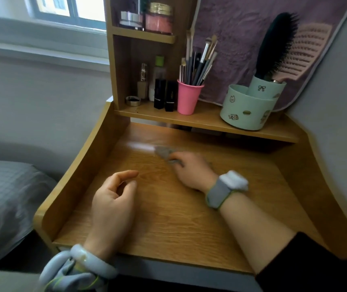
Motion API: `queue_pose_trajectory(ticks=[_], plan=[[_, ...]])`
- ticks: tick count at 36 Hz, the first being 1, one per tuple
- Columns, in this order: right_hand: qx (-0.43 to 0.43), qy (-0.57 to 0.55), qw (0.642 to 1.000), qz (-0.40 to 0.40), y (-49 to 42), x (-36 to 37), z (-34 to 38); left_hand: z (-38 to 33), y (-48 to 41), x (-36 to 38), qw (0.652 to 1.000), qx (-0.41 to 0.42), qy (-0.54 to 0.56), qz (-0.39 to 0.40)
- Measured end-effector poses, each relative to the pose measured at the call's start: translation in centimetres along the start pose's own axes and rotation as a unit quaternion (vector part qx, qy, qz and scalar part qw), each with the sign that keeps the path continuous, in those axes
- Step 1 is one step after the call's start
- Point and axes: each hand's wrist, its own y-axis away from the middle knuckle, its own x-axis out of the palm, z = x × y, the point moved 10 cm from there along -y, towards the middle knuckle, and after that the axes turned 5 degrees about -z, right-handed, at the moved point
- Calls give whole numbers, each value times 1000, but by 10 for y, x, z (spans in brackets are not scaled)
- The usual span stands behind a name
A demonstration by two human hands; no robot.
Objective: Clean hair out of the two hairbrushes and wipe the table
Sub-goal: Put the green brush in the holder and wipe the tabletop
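Two brushes: black hairbrush (273,45), pink hairbrush (309,53), both upright in one green holder (246,110) on shelf (200,121). My right grip (191,171) holds one gray cloth (164,152) on counter (179,220); left grip (113,205) loosely curled, empty.

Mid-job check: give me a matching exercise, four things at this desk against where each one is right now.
Things:
1. black hairbrush
2. grey cloth
3. makeup brushes
4. left hand

Places:
A. standing in the pink cup
B. held by the right hand against the tabletop
C. standing in the mint green holder on the shelf
D. at the near part of the tabletop, holding nothing

Pairs: 1-C, 2-B, 3-A, 4-D
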Motion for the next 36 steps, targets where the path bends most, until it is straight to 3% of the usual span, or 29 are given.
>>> queue_pose_trajectory(ticks=[4,8,11,18,24,30,33,36], plan=[[-126,-26,991,32,27,27,75,0,-1,-4,999,2,23,-23],[-162,-71,983,49,42,33,93,2,0,-8,998,0,51,-37],[-121,-92,988,40,30,24,72,3,0,-13,997,9,47,-53],[53,3,998,-40,-12,-15,-46,12,0,-25,992,6,75,-100],[128,34,989,-61,-45,-15,-63,8,0,-32,984,21,101,-142],[5,-39,999,19,-57,28,23,2,4,-41,974,44,121,-185],[-89,-75,990,75,-41,55,81,1,6,-46,966,56,135,-214],[-131,-115,979,105,-21,66,115,-2,10,-52,950,79,169,-251]])
